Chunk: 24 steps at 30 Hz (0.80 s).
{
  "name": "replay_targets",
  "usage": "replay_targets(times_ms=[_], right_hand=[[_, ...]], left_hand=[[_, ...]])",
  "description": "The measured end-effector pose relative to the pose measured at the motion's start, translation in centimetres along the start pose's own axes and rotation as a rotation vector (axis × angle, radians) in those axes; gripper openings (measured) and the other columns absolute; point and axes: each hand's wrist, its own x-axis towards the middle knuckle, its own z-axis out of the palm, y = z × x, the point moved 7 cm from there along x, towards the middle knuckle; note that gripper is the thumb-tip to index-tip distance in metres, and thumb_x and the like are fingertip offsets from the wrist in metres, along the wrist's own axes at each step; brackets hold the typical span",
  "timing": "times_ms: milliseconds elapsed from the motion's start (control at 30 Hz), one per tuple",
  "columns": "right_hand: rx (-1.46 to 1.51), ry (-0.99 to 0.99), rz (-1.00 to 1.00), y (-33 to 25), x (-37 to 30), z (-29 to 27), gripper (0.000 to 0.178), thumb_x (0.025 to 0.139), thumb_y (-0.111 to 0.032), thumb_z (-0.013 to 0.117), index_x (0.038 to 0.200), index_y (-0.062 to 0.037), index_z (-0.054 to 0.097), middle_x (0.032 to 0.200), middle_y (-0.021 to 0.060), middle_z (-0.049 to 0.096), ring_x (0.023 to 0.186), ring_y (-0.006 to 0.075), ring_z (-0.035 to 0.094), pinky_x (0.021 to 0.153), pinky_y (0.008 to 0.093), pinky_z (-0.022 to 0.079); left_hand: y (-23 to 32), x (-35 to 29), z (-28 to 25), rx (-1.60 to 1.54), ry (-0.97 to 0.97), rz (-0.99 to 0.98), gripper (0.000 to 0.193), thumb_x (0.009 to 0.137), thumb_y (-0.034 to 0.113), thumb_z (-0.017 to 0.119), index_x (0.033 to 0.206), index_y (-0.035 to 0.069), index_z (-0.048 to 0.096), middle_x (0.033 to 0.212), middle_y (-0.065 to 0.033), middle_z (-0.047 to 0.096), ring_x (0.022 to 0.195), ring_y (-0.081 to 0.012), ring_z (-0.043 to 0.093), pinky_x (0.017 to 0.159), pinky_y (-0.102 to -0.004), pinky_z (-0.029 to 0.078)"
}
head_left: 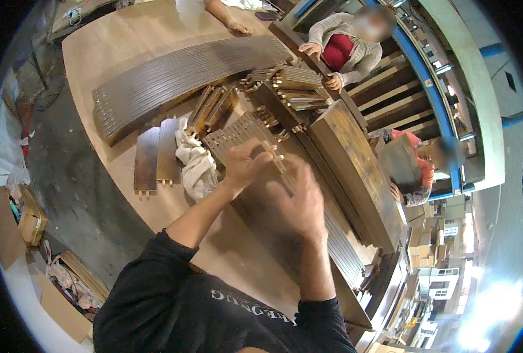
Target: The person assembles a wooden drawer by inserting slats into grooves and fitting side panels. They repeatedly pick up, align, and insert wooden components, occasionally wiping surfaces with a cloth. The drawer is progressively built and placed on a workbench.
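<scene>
- Slat (280,162) of dark wood with pale dowel pegs at its end sits between our two hands, above the middle of the bench (126,35), in the head view.
- We close the fingers of our left hand (244,165) around the pegged end of that slat, thumb and fingertips pinching it.
- Our right hand (297,203) lies just beside the left, on the nearer stretch of the same slat; it is blurred, and we cannot tell whether it grips or only rests there.
- Under our hands lies a row of similar pegged slats (241,132) laid side by side.
- Just to the left of them a crumpled white cloth (195,162) lies on the bench, touching two short dark boards (157,154) with pegs at their near ends.
- Farther off, a long fan of thin dark strips (179,73) curves across the bench.
- To the right of our hands stands a tall stack of brown panels (355,170).
- Across the bench a person in a grey cardigan (355,50) has both hands on a small pile of slats (300,88).
- Another person's bare hand (238,26) rests on the far bench edge, and a third person in an orange top (423,167) sits at the right.
</scene>
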Motion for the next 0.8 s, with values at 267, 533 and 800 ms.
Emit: replay_targets(times_ms=[267, 533, 800], right_hand=[[0.147, 0.243, -0.304, -5.6, 8.0, 2.0, 0.062, 0.078, -0.043, 0.07, 0.12, -0.0017, 0.05, 0.115, 0.0204, 0.057, 0.107, 0.0382, 0.054, 0.091, 0.045, 0.043], [-0.003, 0.204, -0.289, -5.1, 7.6, 4.8, 0.052, 0.089, -0.042, 0.055, 0.119, -0.0007, 0.049, 0.112, 0.0215, 0.058, 0.104, 0.0402, 0.055, 0.084, 0.0494, 0.045], [-0.142, -0.099, 0.039, -0.9, 0.0, 0.4, 0.057, 0.085, -0.04, 0.06, 0.129, -0.0084, 0.043, 0.112, 0.0187, 0.062, 0.1, 0.037, 0.061, 0.083, 0.0451, 0.048]], left_hand=[[-0.6, -1.4, -0.2, -0.197, -0.07, 0.045, 0.045, 0.09, 0.047, 0.056, 0.085, 0.003, 0.061, 0.062, -0.0133, 0.055, 0.056, -0.0209, 0.056, 0.054, -0.0325, 0.043], [-3.4, -2.2, -1.0, -0.425, -0.044, -0.114, 0.035, 0.098, 0.031, 0.048, 0.095, 0.0, 0.065, 0.082, -0.008, 0.067, 0.077, -0.0122, 0.062, 0.067, -0.03, 0.049], [-4.1, -1.3, 0.4, -0.141, -0.252, -0.04, 0.041, 0.097, 0.039, 0.046, 0.106, 0.002, 0.062, 0.088, -0.0096, 0.066, 0.081, -0.0253, 0.062, 0.071, -0.0345, 0.048]])
